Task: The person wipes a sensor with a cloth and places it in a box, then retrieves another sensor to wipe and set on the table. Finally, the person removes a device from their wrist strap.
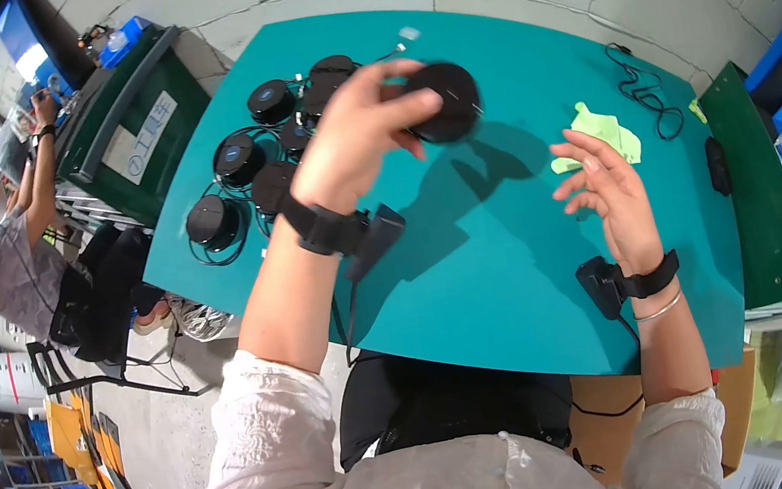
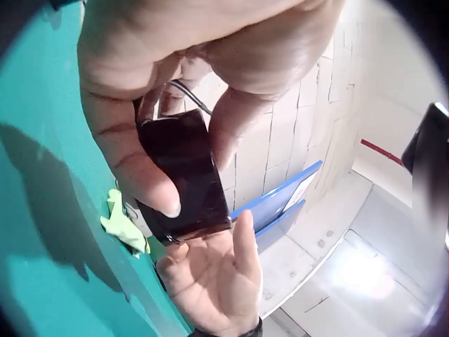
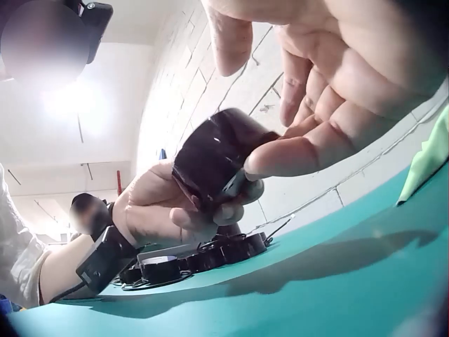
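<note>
My left hand (image 1: 356,133) holds a glossy black round device (image 1: 449,102) above the table, fingers and thumb around its sides. In the left wrist view a thin cable (image 2: 188,95) shows behind the device, among the fingers. To the right, my right hand (image 1: 620,205) is raised with its fingers loosely spread and nothing in its grasp. In the right wrist view the fingertips of that hand overlap the device's edge. Several similar black devices (image 1: 239,158) with coiled cables lie together on the left part of the table.
A crumpled yellow-green cloth (image 1: 597,120) lies on the green table (image 1: 477,277), beyond my right hand. Farther right is a loose black cable (image 1: 643,90). A dark green cabinet (image 1: 755,190) borders the right side. Another person (image 1: 18,255) sits at the left.
</note>
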Motion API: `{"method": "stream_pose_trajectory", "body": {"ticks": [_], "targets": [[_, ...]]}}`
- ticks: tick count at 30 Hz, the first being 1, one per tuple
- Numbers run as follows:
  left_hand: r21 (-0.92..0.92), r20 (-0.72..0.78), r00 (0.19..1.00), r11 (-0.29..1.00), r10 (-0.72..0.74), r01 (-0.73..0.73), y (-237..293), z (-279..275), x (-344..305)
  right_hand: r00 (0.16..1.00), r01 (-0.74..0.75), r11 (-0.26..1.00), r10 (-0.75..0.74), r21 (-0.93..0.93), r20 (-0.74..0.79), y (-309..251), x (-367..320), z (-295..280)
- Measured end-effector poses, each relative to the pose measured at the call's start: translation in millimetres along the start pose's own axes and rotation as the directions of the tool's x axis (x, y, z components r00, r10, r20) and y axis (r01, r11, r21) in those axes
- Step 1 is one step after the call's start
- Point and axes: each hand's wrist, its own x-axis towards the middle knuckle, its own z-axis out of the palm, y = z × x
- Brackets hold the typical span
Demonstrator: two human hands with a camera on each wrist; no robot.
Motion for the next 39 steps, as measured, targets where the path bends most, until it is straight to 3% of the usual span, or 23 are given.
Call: {"method": "stream_pose_trajectory", "body": {"ticks": [2, 4, 6, 9, 13, 17, 19, 23, 25, 26, 29, 30, 31, 32, 33, 34, 35, 36, 38, 39], "targets": [[-0.021, -0.224, 0.974, 1.0, 0.017, -0.022, 20.6, -28.7, -1.3, 0.998, -0.016, 0.999, 0.014, -0.039, -0.066, 0.1, 0.9, -3.0], [0.068, -0.387, 0.91, 0.989, 0.145, -0.129, 21.6, -70.4, 4.8, 0.997, -0.01, 1.0, 0.008, -0.027, -0.073, -0.5, 1.0, -2.4], [0.157, -0.448, 0.881, 0.983, 0.155, -0.093, 21.8, -118.4, 11.2, 0.998, -0.003, 0.999, 0.001, -0.037, -0.063, -0.1, 0.6, -1.9], [0.131, -0.558, 0.825, 0.991, 0.092, -0.022, 7.1, -167.8, 26.8, 0.999, 0.007, 0.999, -0.009, -0.045, -0.045, 1.5, 0.6, -1.0], [0.175, -0.602, 0.798, 0.979, 0.023, 0.103, -16.3, -197.4, 50.5, 0.999, 0.014, 0.998, -0.016, -0.053, -0.048, 0.3, -0.2, 2.2], [0.082, -0.626, 0.779, 0.991, -0.03, 0.105, -35.0, -206.7, 69.8, 0.998, 0.022, 0.999, -0.025, -0.05, -0.054, 4.9, 0.8, 0.7], [0.15, -0.657, 0.748, 0.957, -0.092, 0.249, -34.7, -199.8, 70.6, 0.998, 0.016, 0.999, -0.019, -0.043, -0.061, 4.7, 1.5, -0.8], [0.201, -0.659, 0.743, 0.925, -0.116, 0.323, -35.0, -202.6, 73.2, 0.998, 0.002, 1.0, -0.004, -0.027, -0.06, 5.0, 2.2, -3.1], [0.311, -0.679, 0.697, 0.769, -0.231, 0.558, -37.3, -212.0, 77.8, 0.999, 0.013, 1.0, -0.014, -0.028, -0.05, 5.8, 2.4, -4.4], [0.311, -0.679, 0.695, 0.764, -0.237, 0.566, -39.1, -217.1, 77.9, 0.999, 0.004, 1.0, -0.005, -0.024, -0.052, 6.4, 2.1, -4.9], [0.453, -0.719, 0.675, 0.625, -0.165, 0.636, -38.2, -228.0, 79.5, 0.997, -0.008, 1.0, 0.006, -0.03, -0.076, 5.6, 3.9, -6.9], [0.525, -0.757, 0.652, 0.558, -0.038, 0.643, -30.6, -214.4, 72.2, 0.998, 0.006, 1.0, -0.007, -0.02, -0.061, 5.7, 3.8, -6.6], [0.592, -0.759, 0.651, 0.42, 0.005, 0.687, -38.7, -241.5, 86.3, 0.998, 0.018, 1.0, -0.019, -0.015, -0.057, 5.6, 2.3, -8.1], [0.505, -0.835, 0.541, 0.536, 0.104, 0.677, -34.4, -225.7, 82.2, 0.999, 0.027, 1.0, -0.027, 0.004, -0.046, 6.9, 2.4, -9.3], [0.596, -0.679, 0.701, 0.722, 0.219, 0.352, -28.2, -215.7, 66.4, 0.999, 0.027, 1.0, -0.027, 0.008, -0.03, 8.4, 3.5, -11.6], [0.669, -0.549, 0.757, 0.729, 0.354, 0.145, -33.1, -220.7, 70.1, 1.0, 0.024, 1.0, -0.024, -0.015, -0.01, 9.4, 3.5, -14.2], [0.497, -0.53, 0.812, 0.865, 0.243, 0.066, -5.8, -176.7, 54.4, 1.0, 0.026, 0.999, -0.026, -0.028, -0.007, 14.1, 5.8, -17.5], [0.456, -0.509, 0.829, 0.89, 0.231, 0.032, 11.7, -134.9, 44.1, 1.0, 0.022, 0.998, -0.022, -0.063, -0.002, 17.5, 8.4, -19.8], [0.209, -0.244, 0.95, 0.967, 0.197, -0.147, 35.3, -68.1, 22.0, 0.999, 0.032, 0.991, -0.034, -0.129, -0.01, 24.2, 13.5, -24.5], [0.161, -0.146, 0.979, 0.98, 0.143, -0.119, 39.7, -41.9, 11.1, 0.999, 0.026, 0.992, -0.029, -0.126, -0.019, 28.4, 16.1, -25.7]]}}
